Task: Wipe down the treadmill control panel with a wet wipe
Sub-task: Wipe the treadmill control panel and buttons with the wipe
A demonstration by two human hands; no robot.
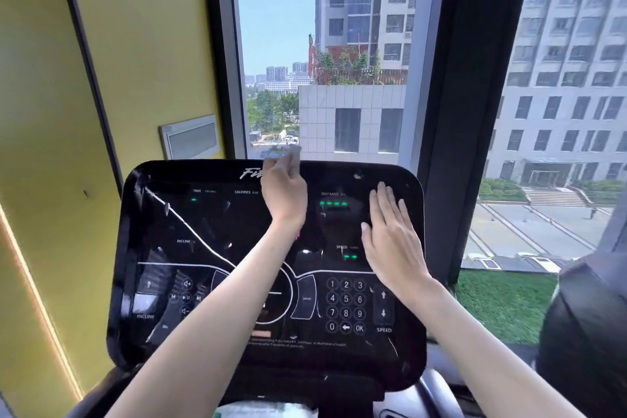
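The wet wipe [288, 154] is bunched in the left hand [283, 192], which grips it at the top edge of the control panel [203, 224]. It looks light, limp and damp, so it is best kept wadded. The right hand [390, 234] lies flat on the panel's right side, fingers straight.

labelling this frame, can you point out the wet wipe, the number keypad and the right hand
wet wipe [287, 155], head view, its blurred middle
number keypad [346, 299], head view, the 5 key
right hand [390, 241], head view, back of the hand
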